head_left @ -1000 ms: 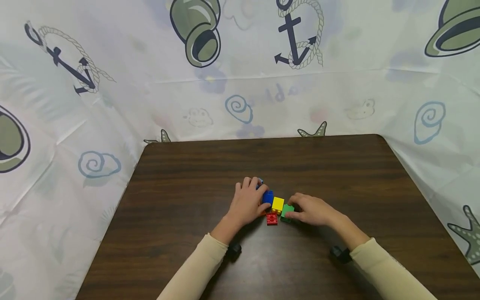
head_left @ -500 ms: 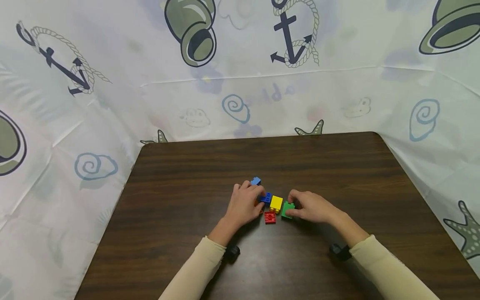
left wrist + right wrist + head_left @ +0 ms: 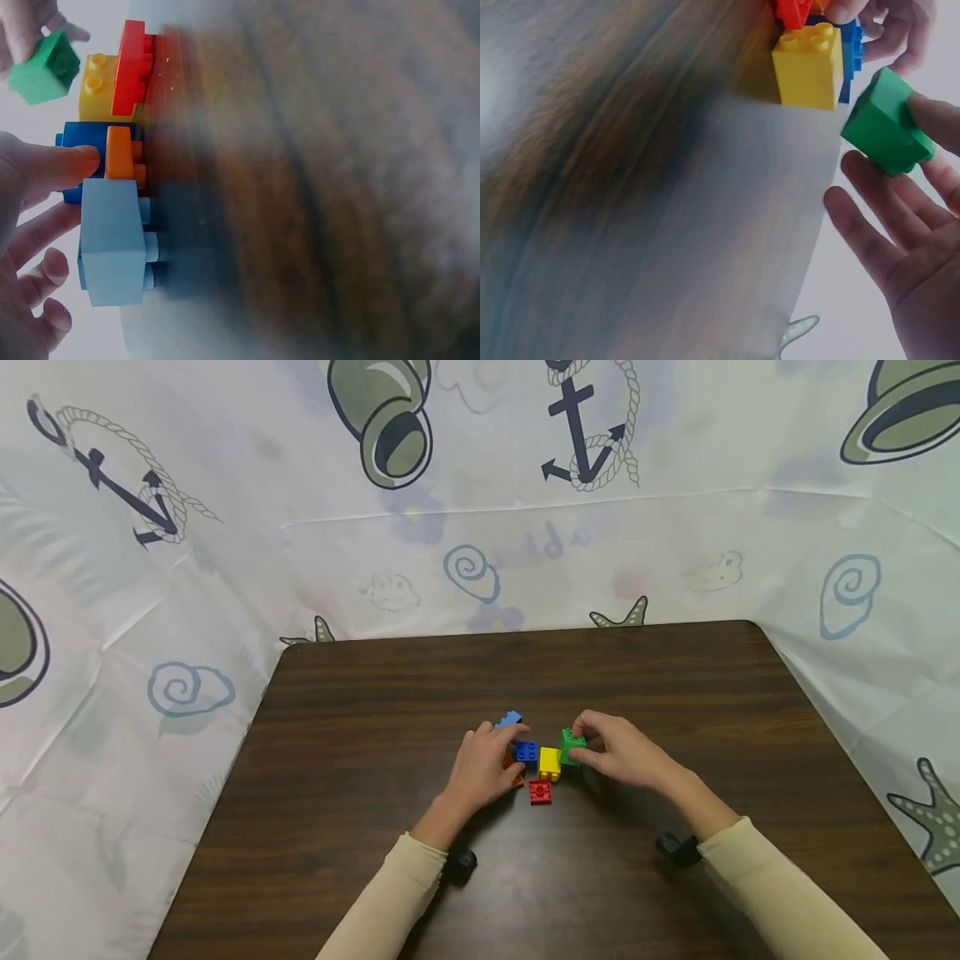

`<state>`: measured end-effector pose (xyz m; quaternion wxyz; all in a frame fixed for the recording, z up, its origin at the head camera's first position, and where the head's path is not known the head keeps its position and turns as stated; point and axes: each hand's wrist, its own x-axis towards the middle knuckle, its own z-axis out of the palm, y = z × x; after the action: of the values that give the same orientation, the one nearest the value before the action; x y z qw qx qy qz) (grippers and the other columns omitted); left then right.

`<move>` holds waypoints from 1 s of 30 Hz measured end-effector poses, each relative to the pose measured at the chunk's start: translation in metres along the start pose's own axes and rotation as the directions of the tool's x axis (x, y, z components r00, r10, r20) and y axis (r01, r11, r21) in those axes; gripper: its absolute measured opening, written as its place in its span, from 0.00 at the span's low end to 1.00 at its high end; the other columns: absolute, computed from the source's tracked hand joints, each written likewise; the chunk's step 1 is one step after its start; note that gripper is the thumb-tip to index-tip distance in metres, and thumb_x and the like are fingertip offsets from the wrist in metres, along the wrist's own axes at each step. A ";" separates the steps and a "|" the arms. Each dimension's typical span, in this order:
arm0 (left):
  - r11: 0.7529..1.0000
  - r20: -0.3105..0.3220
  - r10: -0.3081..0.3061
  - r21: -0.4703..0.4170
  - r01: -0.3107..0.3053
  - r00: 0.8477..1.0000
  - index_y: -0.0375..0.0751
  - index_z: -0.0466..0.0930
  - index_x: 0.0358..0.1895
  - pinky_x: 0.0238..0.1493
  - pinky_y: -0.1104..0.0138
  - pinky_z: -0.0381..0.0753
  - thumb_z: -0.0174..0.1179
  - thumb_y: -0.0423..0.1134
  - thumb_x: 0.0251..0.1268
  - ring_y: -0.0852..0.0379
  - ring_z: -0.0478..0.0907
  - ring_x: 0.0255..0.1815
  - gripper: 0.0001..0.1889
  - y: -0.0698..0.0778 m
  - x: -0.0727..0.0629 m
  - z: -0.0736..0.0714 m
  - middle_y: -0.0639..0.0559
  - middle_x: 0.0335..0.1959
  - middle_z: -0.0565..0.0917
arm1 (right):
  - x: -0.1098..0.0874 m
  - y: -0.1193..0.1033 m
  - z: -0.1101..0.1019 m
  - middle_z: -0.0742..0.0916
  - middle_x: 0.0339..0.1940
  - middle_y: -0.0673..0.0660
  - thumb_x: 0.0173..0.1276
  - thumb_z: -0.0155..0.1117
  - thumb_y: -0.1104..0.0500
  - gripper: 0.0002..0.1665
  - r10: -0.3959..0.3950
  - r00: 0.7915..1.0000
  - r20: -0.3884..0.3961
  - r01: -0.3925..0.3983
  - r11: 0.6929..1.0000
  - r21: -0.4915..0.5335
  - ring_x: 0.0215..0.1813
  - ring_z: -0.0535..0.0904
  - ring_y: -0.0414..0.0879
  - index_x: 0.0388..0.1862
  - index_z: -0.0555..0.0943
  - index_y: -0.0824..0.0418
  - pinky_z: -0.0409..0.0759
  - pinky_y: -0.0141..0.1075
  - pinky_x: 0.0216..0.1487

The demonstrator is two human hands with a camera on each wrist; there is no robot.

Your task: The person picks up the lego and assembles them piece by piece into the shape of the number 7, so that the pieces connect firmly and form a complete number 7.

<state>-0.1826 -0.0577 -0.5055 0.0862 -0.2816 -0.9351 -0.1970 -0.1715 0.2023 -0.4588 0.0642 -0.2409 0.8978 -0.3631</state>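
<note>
My right hand (image 3: 626, 752) pinches a green building brick (image 3: 572, 747) between thumb and fingers. In the left wrist view the green brick (image 3: 46, 69) is tilted and higher than the bricks on the table. My left hand (image 3: 480, 764) lies loosely around a dark blue brick (image 3: 527, 752), index finger extended beyond it. Its thumb (image 3: 75, 159) overlaps the dark blue brick beside an orange brick (image 3: 120, 154). A light blue brick (image 3: 507, 718) sits just past the left fingers. Between the hands stand a yellow brick (image 3: 549, 763) and, nearer me, a red brick (image 3: 540, 792).
The bricks are grouped near the middle of a dark wood-grain table (image 3: 360, 860). A white curtain (image 3: 510, 468) with printed sea motifs hangs behind the far edge and along both sides.
My right hand has carried the green brick away from me, from beside the red brick to behind the yellow one. My left hand has shifted slightly left, exposing the light blue brick.
</note>
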 end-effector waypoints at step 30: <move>0.989 0.050 -0.080 -0.117 0.085 0.996 0.45 0.86 0.50 0.30 0.67 0.64 0.73 0.50 0.55 0.59 0.64 0.29 0.21 -0.010 0.001 0.004 0.55 0.38 0.86 | 0.031 -0.021 0.044 0.81 0.50 0.52 0.60 0.74 0.61 0.27 -0.247 0.961 -0.129 0.234 0.967 -0.104 0.46 0.81 0.46 0.58 0.79 0.61 0.81 0.42 0.48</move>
<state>-0.1889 -0.0628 -0.5124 0.0399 -0.2516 -0.9343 -0.2494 -0.1780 0.1469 -0.4745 -0.0544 -0.3246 0.8792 -0.3446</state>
